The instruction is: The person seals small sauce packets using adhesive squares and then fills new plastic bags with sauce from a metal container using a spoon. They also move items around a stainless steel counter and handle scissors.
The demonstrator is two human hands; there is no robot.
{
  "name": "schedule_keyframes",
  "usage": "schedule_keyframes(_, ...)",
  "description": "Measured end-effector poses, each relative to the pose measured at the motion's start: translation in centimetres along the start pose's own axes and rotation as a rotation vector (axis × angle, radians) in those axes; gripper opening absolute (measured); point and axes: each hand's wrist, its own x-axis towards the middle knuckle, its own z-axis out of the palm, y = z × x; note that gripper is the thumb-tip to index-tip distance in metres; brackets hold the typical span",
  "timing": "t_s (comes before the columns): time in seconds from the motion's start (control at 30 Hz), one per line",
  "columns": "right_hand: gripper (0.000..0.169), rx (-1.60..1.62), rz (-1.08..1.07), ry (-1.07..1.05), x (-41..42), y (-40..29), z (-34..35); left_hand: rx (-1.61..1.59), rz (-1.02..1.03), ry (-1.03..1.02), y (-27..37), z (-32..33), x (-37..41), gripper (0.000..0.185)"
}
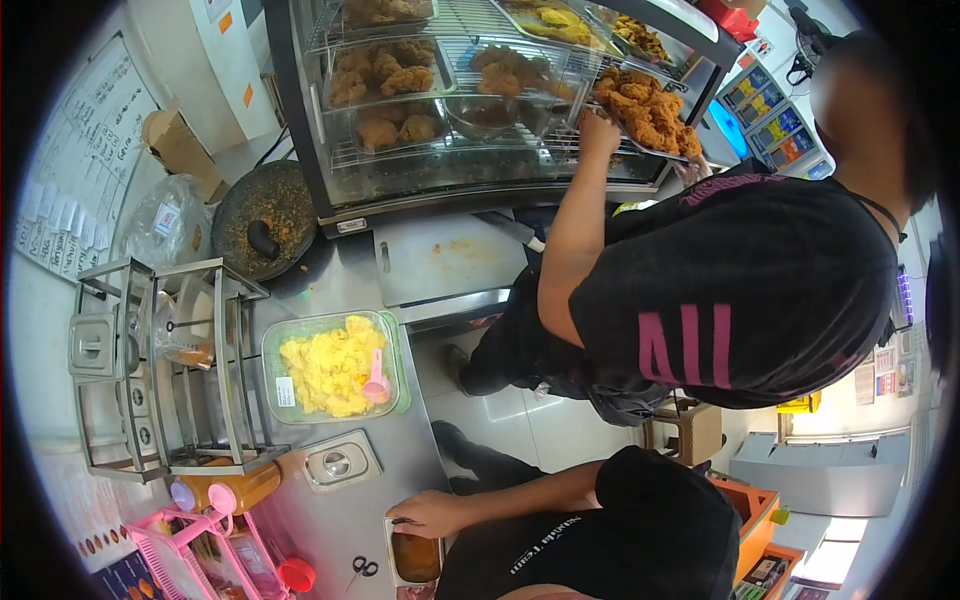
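At the bottom, my right hand (429,514) grips one end of a small steel food pan (390,555) holding brown sauce (417,556). A dark handle shows by its fingers. At the pan's other end is my left hand (417,592), mostly cut off by the frame's lower edge. To the left of the pan, black-handled scissors (365,566) lie on the steel counter (330,529). A steel pan lid (341,460) sits farther up the counter. Beyond it is a clear tub (274,352) of yellow food (326,367) with a pink scoop (376,386).
A co-worker (735,277) holds a tray of fried chicken (649,112) at the glass display cabinet (390,184). A stained cutting board (450,262), black pan (262,217), steel rack (225,360), sauce bottles (251,487) and pink basket (169,532) line the counter.
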Motion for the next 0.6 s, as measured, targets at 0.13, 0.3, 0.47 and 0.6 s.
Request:
schedule_keyframes(0.13,0.044,-0.010,0.003,0.030,0.8,-0.1,-0.9,0.004,0.015,-0.001,1.5,0.7,0.9,0.057)
schedule_keyframes(0.3,0.044,-0.029,-0.019,0.071,1.4,-0.3,-1.9,0.024,0.026,-0.004,3.2,1.5,2.0,0.058)
schedule_keyframes(0.47,0.039,-0.092,-0.116,0.147,1.2,0.7,-1.6,0.047,0.036,-0.016,4.7,2.1,3.0,0.059)
schedule_keyframes(0.6,0.029,-0.111,-0.261,0.281,0.6,-1.2,-2.5,0.085,0.054,-0.028,6.2,2.6,3.6,0.059)
